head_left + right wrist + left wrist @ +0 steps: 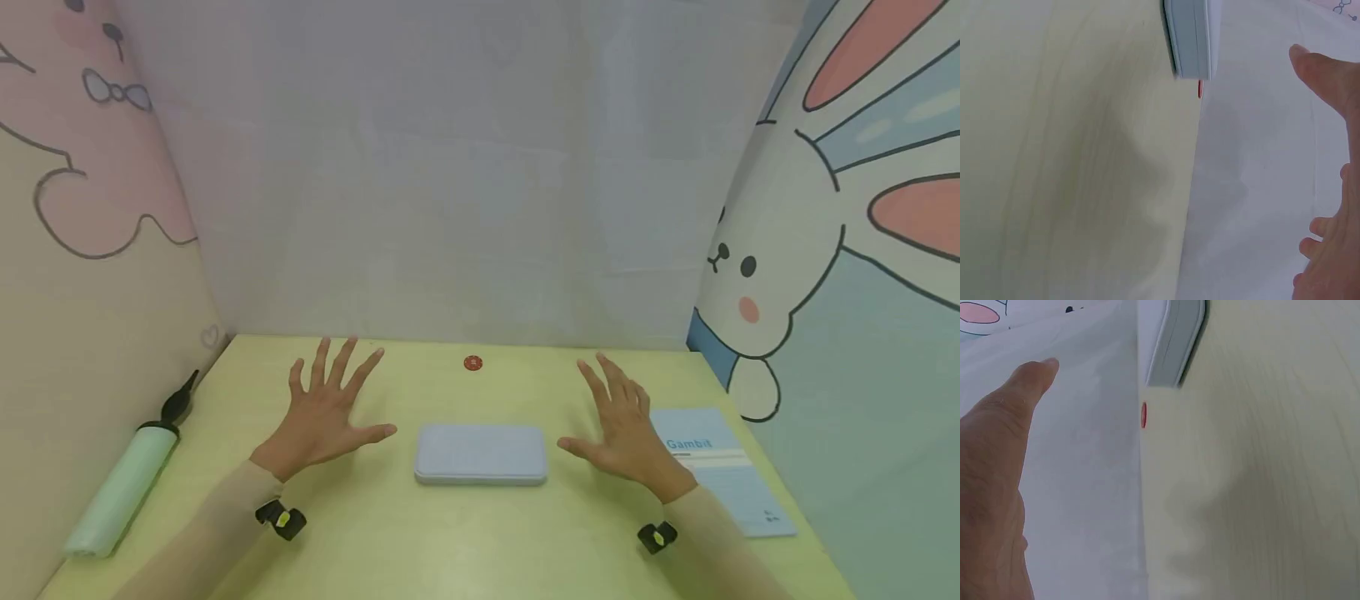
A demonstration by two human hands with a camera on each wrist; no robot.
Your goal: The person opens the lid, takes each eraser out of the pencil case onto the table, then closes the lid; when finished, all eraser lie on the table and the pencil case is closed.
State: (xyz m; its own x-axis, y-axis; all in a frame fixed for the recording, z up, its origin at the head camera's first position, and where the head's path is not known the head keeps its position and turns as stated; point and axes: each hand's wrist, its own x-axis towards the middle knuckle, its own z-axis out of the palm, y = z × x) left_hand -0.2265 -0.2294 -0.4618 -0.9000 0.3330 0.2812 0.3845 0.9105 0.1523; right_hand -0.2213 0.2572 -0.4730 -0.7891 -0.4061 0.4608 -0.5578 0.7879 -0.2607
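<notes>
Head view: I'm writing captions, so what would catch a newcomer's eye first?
First, the left hand and right hand, fingers spread, flanking a flat pale case mid-table. A large cartoon rabbit fills much of the right wall. A small red disc lies near the table's far edge.

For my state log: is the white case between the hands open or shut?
Shut: the white case shows a flat top, no raised lid or gap.

Wrist views, nearer than head's, share the case (481, 455).
</notes>
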